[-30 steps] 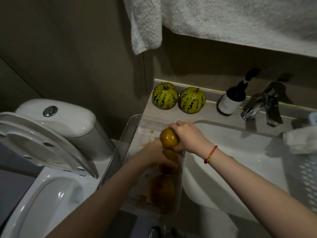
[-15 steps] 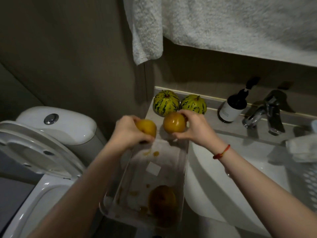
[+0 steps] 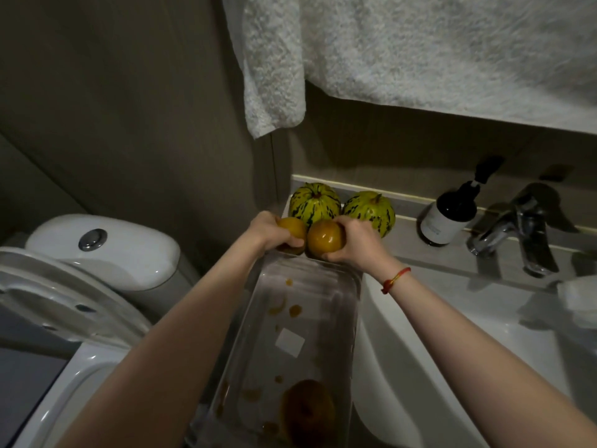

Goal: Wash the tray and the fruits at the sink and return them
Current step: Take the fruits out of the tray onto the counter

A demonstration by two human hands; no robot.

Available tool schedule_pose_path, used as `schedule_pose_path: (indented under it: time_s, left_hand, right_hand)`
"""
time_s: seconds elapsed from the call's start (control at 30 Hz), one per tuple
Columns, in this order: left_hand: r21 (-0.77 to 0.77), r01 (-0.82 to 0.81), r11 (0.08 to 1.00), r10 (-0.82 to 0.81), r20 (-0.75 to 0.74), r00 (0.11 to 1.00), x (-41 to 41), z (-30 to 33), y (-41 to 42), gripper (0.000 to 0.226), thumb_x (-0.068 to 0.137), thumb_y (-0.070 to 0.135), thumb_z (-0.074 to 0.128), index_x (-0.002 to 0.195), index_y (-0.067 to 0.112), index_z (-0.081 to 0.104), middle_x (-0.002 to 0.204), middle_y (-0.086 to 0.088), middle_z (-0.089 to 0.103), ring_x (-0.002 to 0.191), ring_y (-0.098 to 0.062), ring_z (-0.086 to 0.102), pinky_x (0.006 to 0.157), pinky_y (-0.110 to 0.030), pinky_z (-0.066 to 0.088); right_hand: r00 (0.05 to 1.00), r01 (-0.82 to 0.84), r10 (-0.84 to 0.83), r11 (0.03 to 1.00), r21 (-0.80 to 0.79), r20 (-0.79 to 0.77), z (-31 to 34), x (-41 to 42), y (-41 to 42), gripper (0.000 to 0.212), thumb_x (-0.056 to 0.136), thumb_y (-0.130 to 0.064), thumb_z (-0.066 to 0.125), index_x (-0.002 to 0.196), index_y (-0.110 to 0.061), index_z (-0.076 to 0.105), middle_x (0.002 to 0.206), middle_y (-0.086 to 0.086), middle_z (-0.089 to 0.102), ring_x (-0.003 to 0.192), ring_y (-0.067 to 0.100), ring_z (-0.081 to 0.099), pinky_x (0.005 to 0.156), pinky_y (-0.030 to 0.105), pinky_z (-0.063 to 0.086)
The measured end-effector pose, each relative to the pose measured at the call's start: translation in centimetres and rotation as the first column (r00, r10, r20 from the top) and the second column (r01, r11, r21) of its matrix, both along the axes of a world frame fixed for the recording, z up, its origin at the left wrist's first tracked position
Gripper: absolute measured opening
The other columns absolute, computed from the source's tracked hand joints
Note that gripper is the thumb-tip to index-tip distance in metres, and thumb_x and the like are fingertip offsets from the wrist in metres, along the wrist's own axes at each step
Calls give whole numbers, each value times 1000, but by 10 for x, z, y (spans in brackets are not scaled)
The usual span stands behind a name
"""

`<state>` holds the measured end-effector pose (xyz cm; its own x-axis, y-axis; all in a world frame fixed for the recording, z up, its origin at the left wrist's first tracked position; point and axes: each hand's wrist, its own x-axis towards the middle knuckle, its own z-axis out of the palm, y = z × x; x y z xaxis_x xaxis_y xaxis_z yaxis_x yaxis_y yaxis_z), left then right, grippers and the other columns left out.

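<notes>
A clear plastic tray (image 3: 350, 321) lies on the counter left of the sink (image 3: 452, 357), with orange smears and a white label on its floor. One brownish-orange fruit (image 3: 307, 412) stays at its near end. My left hand (image 3: 266, 232) grips an orange fruit (image 3: 292, 227). My right hand (image 3: 358, 242) grips another orange fruit (image 3: 324, 239). Both fruits are held side by side at the tray's far end, just in front of two green striped melons (image 3: 315, 202) (image 3: 371, 210) on the counter.
A dark pump bottle (image 3: 447, 216) and a chrome faucet (image 3: 517, 227) stand behind the sink. White towels (image 3: 420, 50) hang overhead. A toilet (image 3: 103, 250) with its lid raised is at the left. A white cloth (image 3: 578, 295) lies at the right edge.
Both hands lifted an orange fruit each out of the tray and carried them away from me to the counter in front of the melons. The tray now holds one fruit.
</notes>
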<state>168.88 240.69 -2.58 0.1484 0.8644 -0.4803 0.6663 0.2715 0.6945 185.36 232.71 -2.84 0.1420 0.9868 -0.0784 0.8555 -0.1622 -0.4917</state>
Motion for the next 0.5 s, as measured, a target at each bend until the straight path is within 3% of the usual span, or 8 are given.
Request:
schedule_pose_path:
  time_s: [0.17, 0.33, 0.5]
  left_hand:
    - [-43, 44, 998, -45, -20, 999, 3, -10, 0, 65, 65, 17, 85, 122, 1, 58, 115, -13, 65, 104, -25, 62, 95, -32, 49]
    - [-41, 71, 997, -73, -47, 996, 4, -13, -1, 70, 65, 18, 84, 126, 1, 54, 120, -14, 62, 109, -27, 60, 100, -39, 46]
    - [16, 108, 994, -107, -58, 993, 3, -10, -6, 85, 72, 18, 80, 143, 5, 35, 138, -13, 49, 125, -27, 49, 108, -37, 38]
  right_hand:
    - [999, -53, 52, 995, -90, -13, 0, 4, 4, 80, 63, -33, 85, 132, -11, 51, 127, 13, 57, 120, 30, 50, 95, 37, 42]
    - [995, -78, 66, 977, -197, -69, -2, 7, 8, 75, 69, -27, 82, 133, -7, 49, 130, 14, 56, 121, 29, 50, 96, 32, 40]
    - [989, -97, 58, 947, -307, -133, -6, 8, 6, 78, 82, -27, 71, 145, -6, 30, 142, 14, 44, 129, 29, 43, 103, 32, 34]
